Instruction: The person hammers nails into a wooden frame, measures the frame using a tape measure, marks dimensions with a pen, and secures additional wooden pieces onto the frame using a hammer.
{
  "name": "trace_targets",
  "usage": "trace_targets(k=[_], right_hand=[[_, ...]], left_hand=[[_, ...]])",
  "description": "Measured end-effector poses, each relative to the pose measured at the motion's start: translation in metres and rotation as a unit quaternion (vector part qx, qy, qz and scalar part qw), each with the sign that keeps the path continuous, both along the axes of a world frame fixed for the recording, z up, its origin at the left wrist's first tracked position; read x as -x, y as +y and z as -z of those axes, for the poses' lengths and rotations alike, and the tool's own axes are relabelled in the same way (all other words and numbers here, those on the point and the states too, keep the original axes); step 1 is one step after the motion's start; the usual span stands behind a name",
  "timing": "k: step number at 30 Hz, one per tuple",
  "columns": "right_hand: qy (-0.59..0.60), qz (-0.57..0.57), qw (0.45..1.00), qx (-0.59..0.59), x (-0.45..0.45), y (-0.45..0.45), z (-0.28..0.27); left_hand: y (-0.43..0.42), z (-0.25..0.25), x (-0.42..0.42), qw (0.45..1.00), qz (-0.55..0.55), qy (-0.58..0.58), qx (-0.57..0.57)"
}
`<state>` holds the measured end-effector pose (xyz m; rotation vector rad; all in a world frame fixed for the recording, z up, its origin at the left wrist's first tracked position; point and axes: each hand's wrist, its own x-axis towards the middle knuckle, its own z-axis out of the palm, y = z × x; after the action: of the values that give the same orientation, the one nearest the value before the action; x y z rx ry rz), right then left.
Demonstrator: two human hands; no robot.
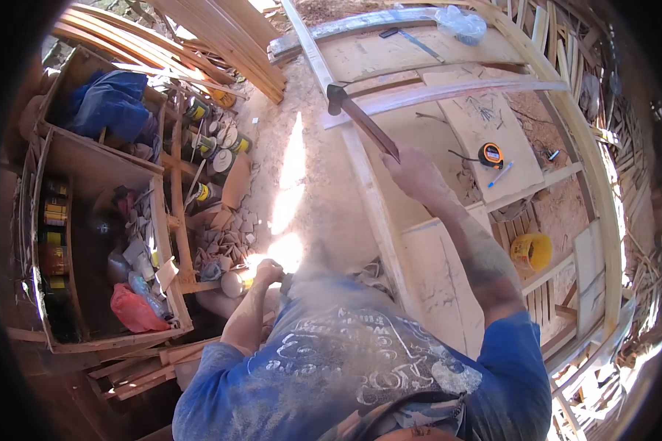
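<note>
My right hand (412, 173) is closed around the handle of a hammer (362, 120). The hammer's dark head hangs over the corner where a crosspiece (449, 94) meets the long side rail (371, 198) of a wooden frame; I cannot tell whether it touches the wood. My left hand (269, 273) is low beside my waist with its fingers curled. What those fingers hold, if anything, is hidden. A whitish can (235, 283) lies close to the left hand.
On the frame's panel lie a tape measure (490, 154), a blue pen (501, 175) and loose nails (485, 112). A yellow bucket (531, 252) stands to the right. Wooden shelving (99, 165), paint cans (223, 159) and stacked boards (224, 37) are on the left.
</note>
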<state>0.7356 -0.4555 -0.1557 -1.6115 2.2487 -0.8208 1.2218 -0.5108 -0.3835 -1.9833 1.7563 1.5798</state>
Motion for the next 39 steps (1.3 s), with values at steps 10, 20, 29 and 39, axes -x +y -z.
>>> trace_targets(k=[10, 20, 29, 39], right_hand=[[0.078, 0.090, 0.985, 0.123, -0.037, -0.004, -0.024], [-0.331, 0.399, 0.847, 0.120, -0.271, 0.227, -0.023], [-0.330, 0.597, 0.716, 0.145, -0.465, 0.399, -0.019], [-0.258, 0.616, 0.729, 0.150, -0.564, 0.587, -0.049]], left_hand=[[0.001, -0.011, 0.055, 0.983, 0.182, 0.011, -0.035], [0.038, 0.079, -0.128, 0.986, 0.088, 0.089, -0.114], [0.006, 0.085, -0.198, 0.861, 0.469, -0.121, -0.157], [0.227, -0.047, 0.059, 0.822, 0.512, 0.245, 0.053]])
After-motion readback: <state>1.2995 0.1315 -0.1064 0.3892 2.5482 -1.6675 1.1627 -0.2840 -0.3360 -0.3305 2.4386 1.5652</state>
